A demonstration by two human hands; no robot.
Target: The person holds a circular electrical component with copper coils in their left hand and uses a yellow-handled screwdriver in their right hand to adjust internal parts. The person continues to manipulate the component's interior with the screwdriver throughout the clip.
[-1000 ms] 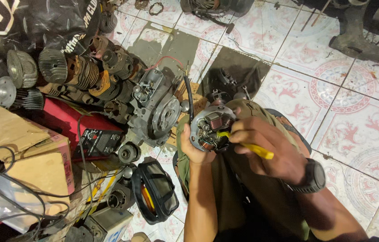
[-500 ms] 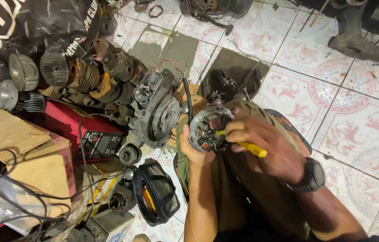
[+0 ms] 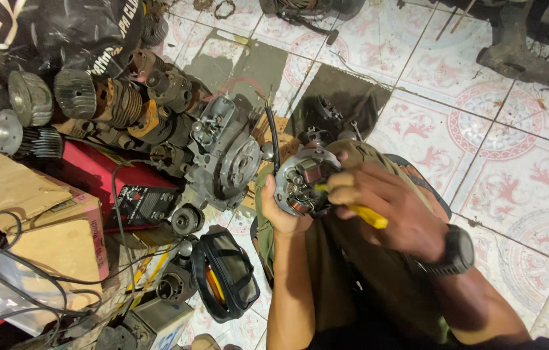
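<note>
Seen from above, looking down at a lap. Right hand (image 3: 388, 204) closed around a yellow-handled screwdriver (image 3: 362, 212), fingers curled tight, the tip aimed into the face of a round stator plate (image 3: 303, 181); the tip itself hidden among the coils. Black watch (image 3: 457, 249) on the right wrist. Left hand (image 3: 279, 217) cupped under the plate from below and behind, fingers wrapped on its rim, holding it tilted up toward the head camera. Plate held above the knees, over olive trousers (image 3: 352, 279), copper-wound coils and small fittings showing on its face, a black cable (image 3: 273, 139) rising from its top edge.

Progress, judged from the layout: plate already off the engine and in hand, work on its face under way, no loosened screws or removed coils visible, so hard to tell how much is left.

Just beyond the hands, a grey engine casing (image 3: 226, 152) lying on the floor with its round opening bare. Further left, a heap of finned cylinders (image 3: 89, 97), a red box (image 3: 102, 175) and a cardboard box (image 3: 34, 214) draped with black wires. Nearer the knees, a black pouch (image 3: 229, 272) lying open. Patterned pink-and-white floor tiles (image 3: 514, 142) to the right.
</note>
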